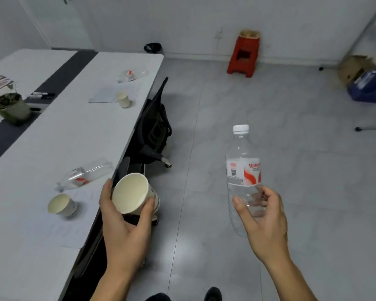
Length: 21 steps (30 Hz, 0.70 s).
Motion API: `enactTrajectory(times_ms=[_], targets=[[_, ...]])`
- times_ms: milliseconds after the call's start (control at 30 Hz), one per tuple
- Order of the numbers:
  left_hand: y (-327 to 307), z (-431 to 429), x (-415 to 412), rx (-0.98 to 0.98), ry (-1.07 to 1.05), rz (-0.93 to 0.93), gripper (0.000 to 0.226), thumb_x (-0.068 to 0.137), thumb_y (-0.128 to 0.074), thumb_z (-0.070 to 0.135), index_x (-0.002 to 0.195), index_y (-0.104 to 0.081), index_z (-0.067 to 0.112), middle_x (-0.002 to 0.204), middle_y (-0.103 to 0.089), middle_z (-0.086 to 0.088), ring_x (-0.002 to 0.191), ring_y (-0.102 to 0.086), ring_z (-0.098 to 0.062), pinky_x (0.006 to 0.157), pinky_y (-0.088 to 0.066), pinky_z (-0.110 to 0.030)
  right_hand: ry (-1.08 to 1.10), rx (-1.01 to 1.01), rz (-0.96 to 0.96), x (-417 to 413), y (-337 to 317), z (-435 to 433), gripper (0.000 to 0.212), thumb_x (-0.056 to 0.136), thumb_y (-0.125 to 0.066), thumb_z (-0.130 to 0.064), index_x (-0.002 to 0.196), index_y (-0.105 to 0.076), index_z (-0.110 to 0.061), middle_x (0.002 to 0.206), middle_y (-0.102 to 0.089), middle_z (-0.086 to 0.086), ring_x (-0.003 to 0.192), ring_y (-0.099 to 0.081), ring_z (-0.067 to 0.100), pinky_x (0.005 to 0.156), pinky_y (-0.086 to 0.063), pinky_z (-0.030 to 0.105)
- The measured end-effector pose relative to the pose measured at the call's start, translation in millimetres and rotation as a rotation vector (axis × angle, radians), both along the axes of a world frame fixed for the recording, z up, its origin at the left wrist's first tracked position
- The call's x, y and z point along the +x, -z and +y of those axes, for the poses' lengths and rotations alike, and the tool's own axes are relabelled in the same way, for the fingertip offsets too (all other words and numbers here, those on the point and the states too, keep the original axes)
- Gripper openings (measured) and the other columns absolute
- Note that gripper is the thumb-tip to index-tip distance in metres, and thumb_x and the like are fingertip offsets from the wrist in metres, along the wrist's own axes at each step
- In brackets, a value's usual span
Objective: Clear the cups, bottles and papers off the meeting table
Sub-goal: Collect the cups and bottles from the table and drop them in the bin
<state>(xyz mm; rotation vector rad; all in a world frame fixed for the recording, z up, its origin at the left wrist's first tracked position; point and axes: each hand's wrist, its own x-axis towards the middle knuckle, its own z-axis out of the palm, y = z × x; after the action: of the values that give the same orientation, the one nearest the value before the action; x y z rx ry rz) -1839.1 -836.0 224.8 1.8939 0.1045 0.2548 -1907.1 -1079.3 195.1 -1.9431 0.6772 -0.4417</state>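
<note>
While the person is standing beside the surface (pixel 52 148), both hands are busy. The left hand (pixel 126 222) is gripping a paper cup (pixel 131 193), thumb on one side and fingers on the other, so that grip is clamped on the cup. The cup is tipping toward the camera and looks empty. It is hanging in the air just past the edge. The right hand (pixel 263 220) is holding a bottle (pixel 243 177) upright over the floor. Its fingers are curling loosely around the lower part, so that grip is clamped on it, but only lightly.

More things are waiting on the surface: a second cup (pixel 62 205) sitting on a paper (pixel 74 220), a second bottle (pixel 85 173) lying on its side, a far cup (pixel 123 99) on another sheet (pixel 113 92), and a crushed bottle (pixel 129 75) beyond it.

I think the clear bottle could slip, because the fingers are holding it low and loose while it stands tall. Squeezing the cup too hard could squash it. With both hands full, grabbing anything more could make something drop.
</note>
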Motion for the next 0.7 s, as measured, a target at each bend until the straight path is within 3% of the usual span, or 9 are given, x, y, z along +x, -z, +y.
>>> enactTrajectory(times_ms=[67,200,300,400,467,533,600,700], targets=[[-7.3,-30.4,26.7,-0.033,-0.009,-0.002,0.092,0.076,-0.076,0.037,0.152,-0.027,0.024,0.149,-0.036,0.013,0.128,-0.038,0.008,0.09,-0.031,0.003,-0.017,-0.012,-0.019,30.8,-6.9,-28.4,0.065,0.072,-0.067,-0.063,0.124,-0.045,-0.031,0.113,-0.054,-0.014,0.101,-0.055,-0.004,0.071,-0.045,0.016],[0.0,-76.6,87.6,-0.05,-0.058,-0.011,0.098,0.067,-0.074,0.054,0.149,-0.026,0.035,0.149,-0.04,0.01,0.135,-0.041,-0.005,0.114,-0.035,-0.034,-0.041,-0.01,-0.035,97.9,-0.8,-72.5,0.062,0.071,-0.068,-0.063,0.121,-0.045,-0.034,0.112,-0.054,-0.019,0.099,-0.056,-0.005,0.072,-0.047,0.019],[17.0,-110.8,145.0,-0.071,-0.091,0.027,0.099,0.064,-0.077,0.053,0.148,-0.027,0.04,0.141,-0.044,0.018,0.128,-0.047,-0.004,0.112,-0.039,-0.039,-0.057,-0.006,-0.02,159.4,16.4,-103.1,0.062,0.072,-0.074,-0.063,0.12,-0.045,-0.036,0.111,-0.055,-0.018,0.099,-0.057,-0.002,0.073,-0.047,0.02],[29.3,-150.7,222.2,-0.112,-0.097,0.034,0.096,0.063,-0.078,0.051,0.146,-0.031,0.041,0.129,-0.047,0.033,0.122,-0.051,0.001,0.108,-0.041,-0.034,-0.06,-0.016,-0.011,239.7,24.9,-137.6,0.062,0.07,-0.071,-0.063,0.119,-0.045,-0.035,0.11,-0.055,-0.018,0.097,-0.058,0.004,0.071,-0.047,0.019],[30.9,-179.3,282.1,-0.112,-0.059,0.002,0.093,0.068,-0.081,0.042,0.147,-0.033,0.031,0.123,-0.047,0.034,0.114,-0.047,0.017,0.1,-0.039,-0.014,-0.07,-0.026,-0.016,298.2,21.9,-164.8,0.063,0.071,-0.072,-0.064,0.119,-0.045,-0.035,0.11,-0.055,-0.018,0.096,-0.059,0.004,0.07,-0.047,0.018],[20.9,-211.7,338.0,-0.118,-0.021,0.005,0.087,0.075,-0.086,0.026,0.147,-0.036,0.021,0.118,-0.049,0.028,0.104,-0.046,0.027,0.083,-0.035,0.003,-0.073,-0.034,-0.014,349.9,10.5,-192.0,0.062,0.071,-0.07,-0.062,0.12,-0.045,-0.034,0.111,-0.054,-0.019,0.097,-0.059,0.004,0.071,-0.049,0.019],[3.5,-245.0,395.5,-0.104,0.009,-0.012,0.082,0.076,-0.084,0.022,0.145,-0.039,0.019,0.118,-0.05,0.025,0.102,-0.046,0.027,0.078,-0.034,0.005,-0.072,-0.06,-0.051,398.7,-2.3,-221.7,0.061,0.07,-0.069,-0.06,0.12,-0.045,-0.036,0.112,-0.054,-0.022,0.098,-0.06,0.004,0.072,-0.05,0.02],[-8.1,-289.9,472.8,-0.095,0.086,-0.062,0.08,0.07,-0.081,0.038,0.14,-0.042,0.028,0.123,-0.051,0.026,0.111,-0.048,0.018,0.088,-0.04,-0.006,-0.053,-0.055,-0.071,459.9,-12.3,-265.8,0.062,0.07,-0.071,-0.061,0.121,-0.045,-0.037,0.114,-0.052,-0.024,0.099,-0.058,-0.002,0.072,-0.048,0.017]])
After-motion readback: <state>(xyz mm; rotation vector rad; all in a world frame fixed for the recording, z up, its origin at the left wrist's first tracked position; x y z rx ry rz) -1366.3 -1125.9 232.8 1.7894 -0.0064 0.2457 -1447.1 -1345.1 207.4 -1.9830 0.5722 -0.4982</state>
